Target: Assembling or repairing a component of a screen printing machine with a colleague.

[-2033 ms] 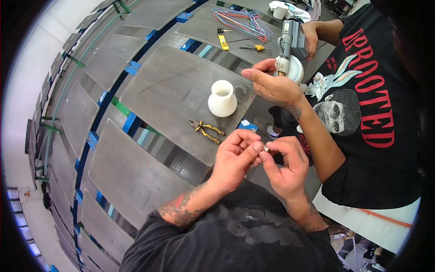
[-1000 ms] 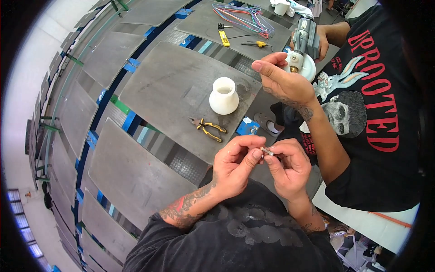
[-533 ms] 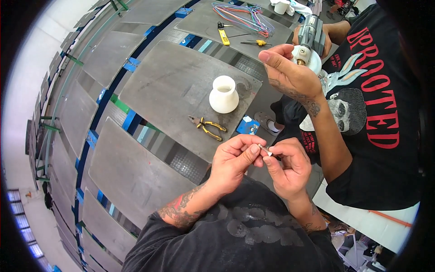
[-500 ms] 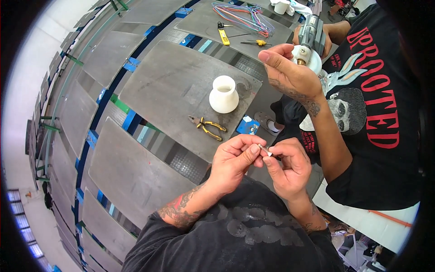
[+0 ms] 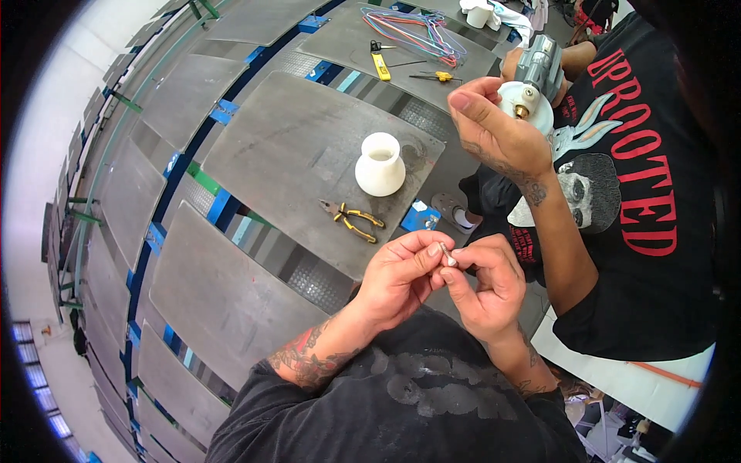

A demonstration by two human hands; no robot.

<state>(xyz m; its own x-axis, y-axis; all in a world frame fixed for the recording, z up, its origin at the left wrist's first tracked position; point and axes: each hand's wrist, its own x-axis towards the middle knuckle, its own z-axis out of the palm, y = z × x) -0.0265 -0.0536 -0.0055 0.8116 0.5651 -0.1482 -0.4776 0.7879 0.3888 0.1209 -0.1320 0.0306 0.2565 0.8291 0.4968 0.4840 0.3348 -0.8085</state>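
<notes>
In front of my chest, my left hand (image 5: 401, 270) pinches a small screw-like metal piece (image 5: 447, 254) with a pale end between thumb and fingertips. My right hand (image 5: 490, 285) meets it there, its thumb and fingertips closed around the pale end. Beyond my hands on the grey table panel (image 5: 270, 131) lie pliers (image 5: 352, 220) with yellow and black handles. A white, round-bellied vessel (image 5: 380, 174) with an open neck stands behind them. To the right, another person's hand (image 5: 502, 127) is raised beside a grey tool (image 5: 538, 62) with a white disc and brass-coloured fitting.
Coloured wire or tubing (image 5: 417, 35) is coiled on the far panel, near a yellow-handled tool (image 5: 380, 63) and a small yellow-and-black tool (image 5: 440, 76). Gaps with blue brackets (image 5: 224, 207) separate the panels. The other person's forearm (image 5: 567, 239) reaches in close at my right.
The small piece has turned between my fingertips, and less of its length shows. The other person's grey tool has tilted, and their raised hand has shifted slightly right.
</notes>
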